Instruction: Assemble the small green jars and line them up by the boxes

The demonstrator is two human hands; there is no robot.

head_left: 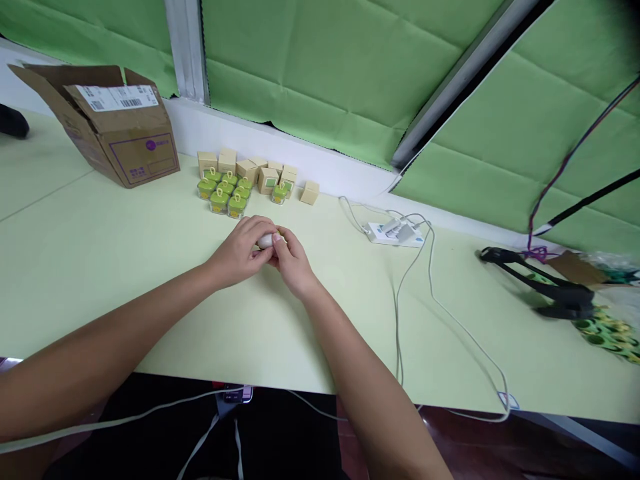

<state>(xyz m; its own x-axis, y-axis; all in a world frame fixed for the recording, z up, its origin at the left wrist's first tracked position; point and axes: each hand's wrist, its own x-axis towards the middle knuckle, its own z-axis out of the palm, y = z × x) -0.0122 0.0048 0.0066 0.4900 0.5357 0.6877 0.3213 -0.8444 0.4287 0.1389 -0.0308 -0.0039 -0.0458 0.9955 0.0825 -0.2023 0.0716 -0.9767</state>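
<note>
Both hands meet over the table, in front of a cluster of little containers. Between them is a small white rounded object point(265, 241), largely covered by fingers, so its kind does not show. My left hand point(243, 250) curls around its left side. My right hand point(294, 261) closes on it from the right, thumb pressed on top. A bit of yellow-green shows by the right fingers. Just beyond the hands stand several small clear containers point(219, 201) with green lids and pale loop handles. Behind these are several small tan cardboard boxes point(227, 161), some with a green panel.
An open cardboard carton point(143, 150) stands at the back left. To the right, a white power strip point(394, 233) has plugs and trailing white cables point(430, 280). A black stand-like item point(550, 287) and green pieces point(607, 333) lie far right. A phone point(239, 393) is below the table edge.
</note>
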